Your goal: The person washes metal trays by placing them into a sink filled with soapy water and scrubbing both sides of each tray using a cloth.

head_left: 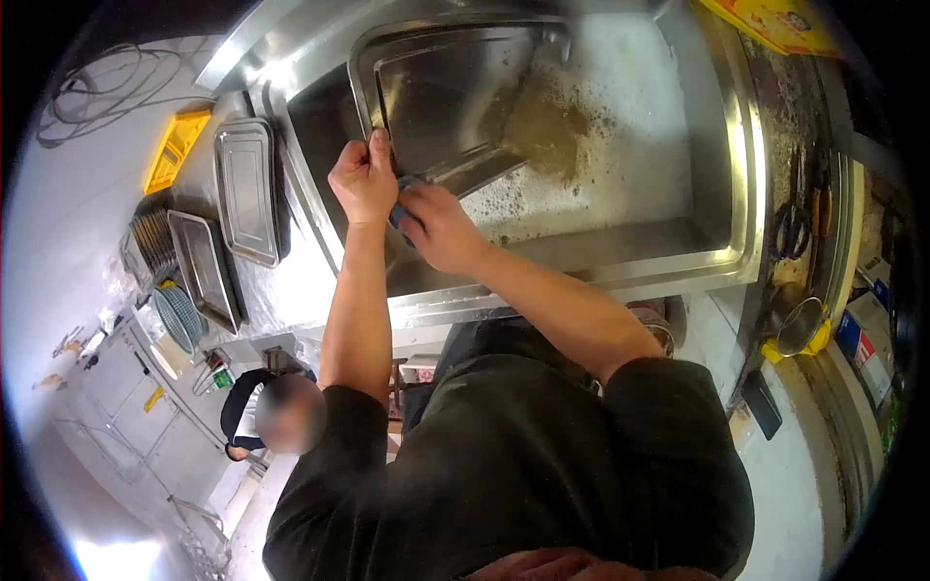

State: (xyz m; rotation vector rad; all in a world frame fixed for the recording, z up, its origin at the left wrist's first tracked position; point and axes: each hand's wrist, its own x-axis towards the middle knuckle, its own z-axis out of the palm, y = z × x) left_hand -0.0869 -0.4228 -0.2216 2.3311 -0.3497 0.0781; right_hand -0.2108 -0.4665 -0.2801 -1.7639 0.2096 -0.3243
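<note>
Your left hand [365, 181] clamps a shiny, rectangular grey metal tray [436, 107], upper centre; your right hand [443, 230], a blue pad [398, 217].

A metal tray [441, 97] held at a steel sink [750, 194]

The left hand [364, 181] grips the tray's rim; the right hand [442, 229] holds a blue-grey pad [399, 215] just beside it. More trays [246, 194] sit left of the sink, scissors [791, 230] to its right.
</note>
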